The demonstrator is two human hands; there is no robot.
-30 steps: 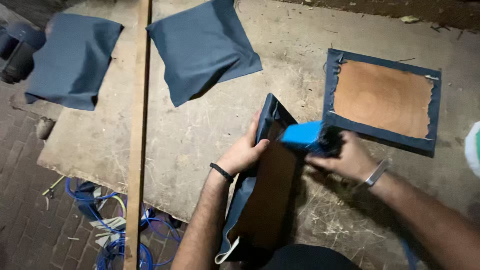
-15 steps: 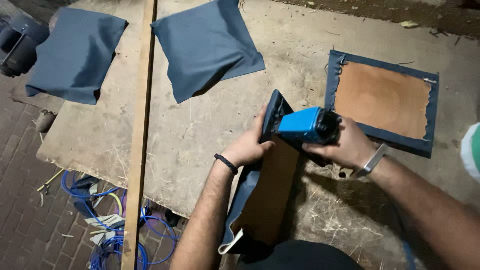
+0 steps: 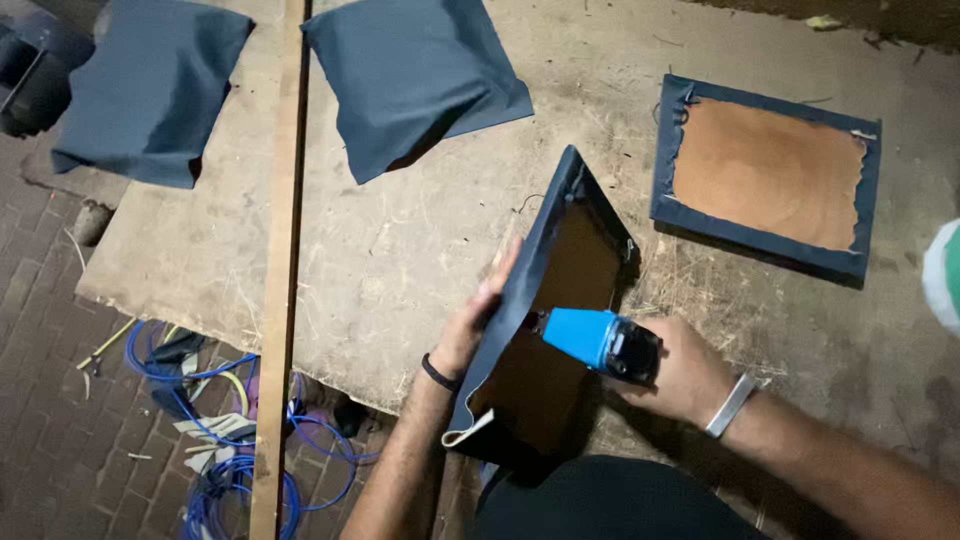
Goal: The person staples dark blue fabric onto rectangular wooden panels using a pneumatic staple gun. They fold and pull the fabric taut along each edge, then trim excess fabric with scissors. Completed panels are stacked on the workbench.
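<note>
Rough, scuffed plywood worktop [image 3: 420,250] fills most of the head view, with brick paving at the lower left where I see a tangle of blue cables [image 3: 230,440]. A long pale wooden batten [image 3: 283,260] runs from the top edge down to the bottom left.

At centre, I see the left hand [image 3: 478,325] pressed against the outer edge of a rectangular wooden panel wrapped in dark blue fabric [image 3: 560,300], which stands tilted on its edge. Its fingers [image 3: 505,270] are stretched nearly straight along the fabric, pinning it to the board rather than curling round it. A dark band sits on that wrist.

Just right of centre, the right hand [image 3: 685,375] is wrapped fully round a bright blue and black hand-held stapler-like tool [image 3: 600,342], whose nose touches the panel's brown inner face. A silver bangle [image 3: 733,405] sits on that wrist.

At the upper right lies a finished flat panel with blue fabric border and bare brown back [image 3: 768,175]. Two loose dark blue fabric pieces [image 3: 420,75] lie along the top, centre and left.
</note>
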